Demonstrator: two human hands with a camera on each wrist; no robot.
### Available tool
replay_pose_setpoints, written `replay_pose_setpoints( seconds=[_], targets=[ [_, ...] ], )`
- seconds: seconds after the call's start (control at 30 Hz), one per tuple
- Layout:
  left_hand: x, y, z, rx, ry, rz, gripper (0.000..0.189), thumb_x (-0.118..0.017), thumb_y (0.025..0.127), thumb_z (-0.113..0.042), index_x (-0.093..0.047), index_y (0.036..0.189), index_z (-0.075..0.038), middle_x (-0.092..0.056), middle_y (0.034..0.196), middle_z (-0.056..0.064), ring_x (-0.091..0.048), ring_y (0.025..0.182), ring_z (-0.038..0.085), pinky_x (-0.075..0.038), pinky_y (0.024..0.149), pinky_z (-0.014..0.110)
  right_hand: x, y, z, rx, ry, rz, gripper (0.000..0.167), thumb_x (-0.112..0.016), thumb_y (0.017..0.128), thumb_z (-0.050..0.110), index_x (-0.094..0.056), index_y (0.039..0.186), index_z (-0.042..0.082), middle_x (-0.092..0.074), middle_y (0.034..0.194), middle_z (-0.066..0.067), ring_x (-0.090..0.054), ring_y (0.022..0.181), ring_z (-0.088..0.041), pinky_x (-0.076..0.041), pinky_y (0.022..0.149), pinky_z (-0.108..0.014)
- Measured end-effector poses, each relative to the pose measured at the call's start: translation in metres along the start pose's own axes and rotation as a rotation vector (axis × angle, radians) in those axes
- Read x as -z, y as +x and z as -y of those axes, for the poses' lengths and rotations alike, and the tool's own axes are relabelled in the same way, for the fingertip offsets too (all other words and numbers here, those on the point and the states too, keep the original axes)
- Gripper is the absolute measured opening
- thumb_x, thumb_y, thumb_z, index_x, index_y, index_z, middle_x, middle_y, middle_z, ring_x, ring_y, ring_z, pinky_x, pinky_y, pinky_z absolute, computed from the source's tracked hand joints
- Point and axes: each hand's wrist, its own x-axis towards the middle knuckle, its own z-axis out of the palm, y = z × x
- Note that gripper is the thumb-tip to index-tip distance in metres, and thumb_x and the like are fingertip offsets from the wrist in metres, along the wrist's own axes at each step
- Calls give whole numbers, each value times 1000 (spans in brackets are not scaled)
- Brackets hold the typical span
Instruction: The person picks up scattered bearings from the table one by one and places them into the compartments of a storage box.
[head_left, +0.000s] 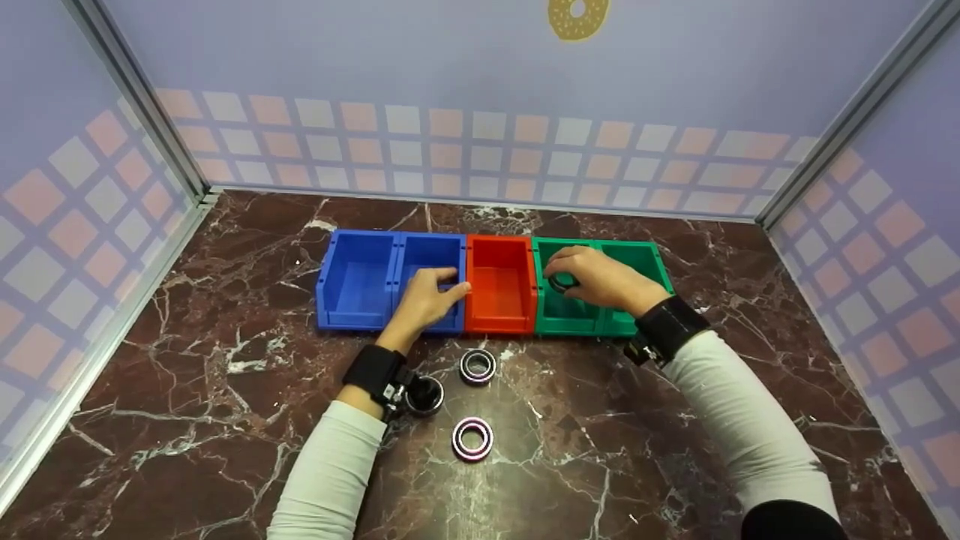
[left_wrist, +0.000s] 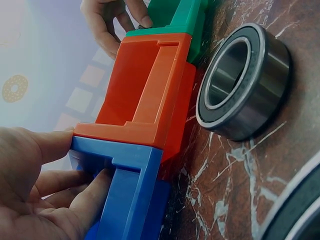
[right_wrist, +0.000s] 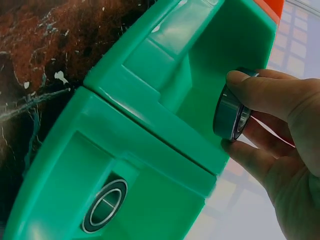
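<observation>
The right hand pinches a bearing at the inner green bin; the left hand, fingers loosely parted, is at a blue bin beside the red one

Between the left hand and the right hand, the red bin can be entered from above, and the desk leaves a path between the three rings and the right sleeve, while the back wall bars the far side.

Brown veined tabletop, lilac checked wall — doughnut print, corner posts, seemingly metal
</observation>
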Motion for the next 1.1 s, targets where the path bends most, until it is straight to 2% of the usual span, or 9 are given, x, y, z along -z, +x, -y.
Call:
replay_pose_setpoints(
  seconds=[0.33, 0.77, 1.1],
  targets=[
    [0, 0, 0, 10, -21, -1, 55, -65, 95, -26, -51, 140, 3, -51, 147, 21, -43, 141, 34, -34, 120, 43, -6, 4, -2, -29, -19, 27, 39, -76, 83, 2, -68, 121, 6, -63, 130, -15, -57, 124, -33, -53, 102, -45],
    [0, -1, 0, -4, -26, -1, 54, -65, 96, -24, -52, 139, 4, -51, 146, 21, -43, 142, 34, -35, 120, 43, -14, 6, -3, -16, -12, 22, 40, -77, 81, 0, -69, 120, 4, -64, 127, -17, -59, 121, -34, -54, 100, -46],
    [0, -1, -1, 10, -41, -1, 54, -65, 95, -25, -51, 140, 4, -50, 147, 20, -42, 142, 33, -34, 121, 42, -19, 8, -4, -11, -15, 36, 35, -75, 82, -2, -69, 116, 5, -66, 123, -16, -61, 118, -33, -56, 97, -45]
  ],
)
